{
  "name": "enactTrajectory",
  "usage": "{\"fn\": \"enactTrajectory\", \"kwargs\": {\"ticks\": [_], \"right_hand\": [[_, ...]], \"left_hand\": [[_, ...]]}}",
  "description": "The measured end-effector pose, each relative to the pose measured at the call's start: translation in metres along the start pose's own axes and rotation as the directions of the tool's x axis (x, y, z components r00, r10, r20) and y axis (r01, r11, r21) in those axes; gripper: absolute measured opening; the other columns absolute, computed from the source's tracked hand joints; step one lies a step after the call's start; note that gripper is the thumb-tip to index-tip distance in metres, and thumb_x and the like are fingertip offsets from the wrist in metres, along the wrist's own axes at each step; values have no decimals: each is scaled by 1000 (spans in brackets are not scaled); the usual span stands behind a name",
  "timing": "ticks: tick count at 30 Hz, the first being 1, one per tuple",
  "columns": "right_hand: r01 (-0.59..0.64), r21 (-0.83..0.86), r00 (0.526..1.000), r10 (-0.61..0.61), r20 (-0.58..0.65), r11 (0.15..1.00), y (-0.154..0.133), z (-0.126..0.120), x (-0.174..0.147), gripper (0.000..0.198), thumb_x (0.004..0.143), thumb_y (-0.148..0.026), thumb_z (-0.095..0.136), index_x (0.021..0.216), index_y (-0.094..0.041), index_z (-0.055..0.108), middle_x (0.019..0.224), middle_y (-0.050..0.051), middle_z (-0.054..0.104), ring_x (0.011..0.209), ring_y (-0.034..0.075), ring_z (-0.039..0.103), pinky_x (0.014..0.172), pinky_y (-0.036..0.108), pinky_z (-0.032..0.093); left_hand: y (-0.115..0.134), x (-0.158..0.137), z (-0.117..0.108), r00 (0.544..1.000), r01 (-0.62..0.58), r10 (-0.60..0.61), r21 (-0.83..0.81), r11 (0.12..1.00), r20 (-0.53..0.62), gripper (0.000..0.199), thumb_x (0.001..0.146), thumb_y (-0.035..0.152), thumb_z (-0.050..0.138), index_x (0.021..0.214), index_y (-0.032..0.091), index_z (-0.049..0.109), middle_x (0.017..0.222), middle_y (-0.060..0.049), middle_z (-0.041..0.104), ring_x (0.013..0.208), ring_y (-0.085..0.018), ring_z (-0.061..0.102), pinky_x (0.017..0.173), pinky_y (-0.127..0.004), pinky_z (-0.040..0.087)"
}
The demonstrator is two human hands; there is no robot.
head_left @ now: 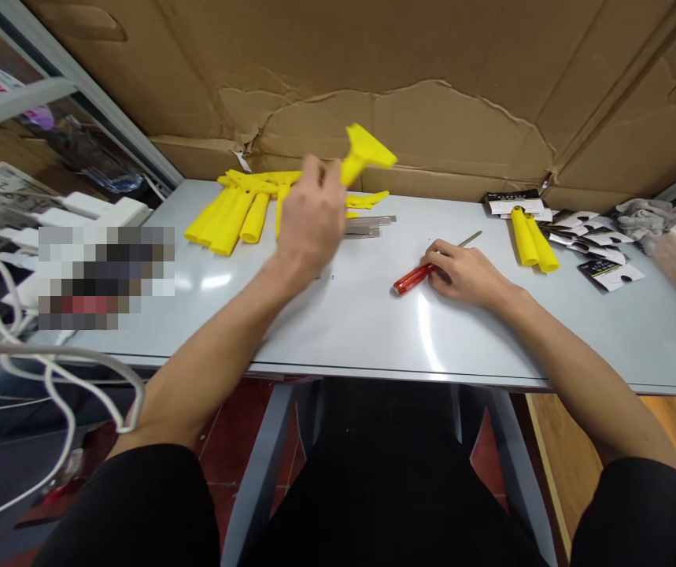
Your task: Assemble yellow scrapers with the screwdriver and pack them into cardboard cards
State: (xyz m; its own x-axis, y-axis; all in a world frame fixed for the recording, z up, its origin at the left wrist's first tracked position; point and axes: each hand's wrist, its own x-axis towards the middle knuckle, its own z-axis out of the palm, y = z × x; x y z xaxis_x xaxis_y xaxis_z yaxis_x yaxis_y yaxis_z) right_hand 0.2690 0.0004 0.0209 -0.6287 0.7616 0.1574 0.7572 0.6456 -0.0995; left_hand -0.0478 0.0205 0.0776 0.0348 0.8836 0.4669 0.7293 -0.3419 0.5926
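Observation:
My left hand [314, 213] is raised over the table, its fingers closed around a yellow plastic scraper handle [368, 151] whose flared head points up and to the right. The hand is slightly blurred. My right hand [461, 269] rests on the tabletop, gripping a screwdriver [413, 280] with a clear red handle; its metal shaft sticks out past the fingers. Behind my left hand lies a group of yellow scraper handles [228, 216], partly hidden by it. Thin metal blades [370, 226] lie flat just right of that hand.
At the right, two yellow scraper handles [530, 240] lie beside black-and-white cards [609, 272] and a grey cloth [644, 222]. White cables [54, 378] loop at the left edge near white boxes [95, 206]. A cardboard sheet [402, 55] stands behind the white table [349, 335].

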Motion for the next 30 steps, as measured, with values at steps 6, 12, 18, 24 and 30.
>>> {"fn": "enactTrajectory", "kwargs": {"ticks": [6, 12, 18, 24, 30], "right_hand": [[-115, 46, 993, 114, 16, 992, 19, -9, -12, 42, 98, -17, 53, 129, -16, 82, 131, 12, 74, 92, 17, 64, 84, 33, 43], [-227, 176, 972, 235, -25, 958, 28, -15, -13, 40, 93, -19, 54, 116, -19, 87, 125, 11, 81, 102, 23, 71, 91, 37, 50], [-224, 846, 781, 608, -141, 484, 32, -19, -11, 31, 86, -35, 61, 109, -21, 77, 97, 7, 78, 69, 17, 63, 58, 31, 44], [-64, 840, 885, 420, -203, 539, 27, -18, -12, 50, 95, -73, 84, 105, -23, 84, 99, 8, 78, 85, 17, 68, 71, 32, 57], [71, 516, 884, 185, -429, 854, 38, -11, -10, 25, 104, -55, 80, 103, -30, 85, 111, 6, 84, 109, 25, 72, 96, 46, 62]], "left_hand": [[19, -41, 49, 947, -210, 205, -7, 978, 248, 55, 113, 21, 47, 164, 25, 68, 145, -19, 71, 124, -36, 72, 106, -45, 60], [26, -48, 52, 898, -64, 257, -470, 880, 358, 46, 121, 37, 47, 155, 20, 74, 98, -6, 76, 79, -20, 74, 88, -36, 64], [31, -47, 50, 784, 272, 231, -654, 706, 576, 46, 114, 37, 72, 154, 15, 75, 79, -1, 71, 62, -12, 64, 61, -25, 57], [30, -48, 50, 807, 111, 255, -561, 820, 533, 53, 109, 38, 75, 157, 15, 76, 107, -7, 86, 63, -10, 68, 64, -26, 60], [29, -43, 34, 795, -205, 401, -420, 884, 455, 40, 110, 30, 68, 147, 23, 84, 120, -7, 88, 94, -16, 77, 89, -29, 63]]}}
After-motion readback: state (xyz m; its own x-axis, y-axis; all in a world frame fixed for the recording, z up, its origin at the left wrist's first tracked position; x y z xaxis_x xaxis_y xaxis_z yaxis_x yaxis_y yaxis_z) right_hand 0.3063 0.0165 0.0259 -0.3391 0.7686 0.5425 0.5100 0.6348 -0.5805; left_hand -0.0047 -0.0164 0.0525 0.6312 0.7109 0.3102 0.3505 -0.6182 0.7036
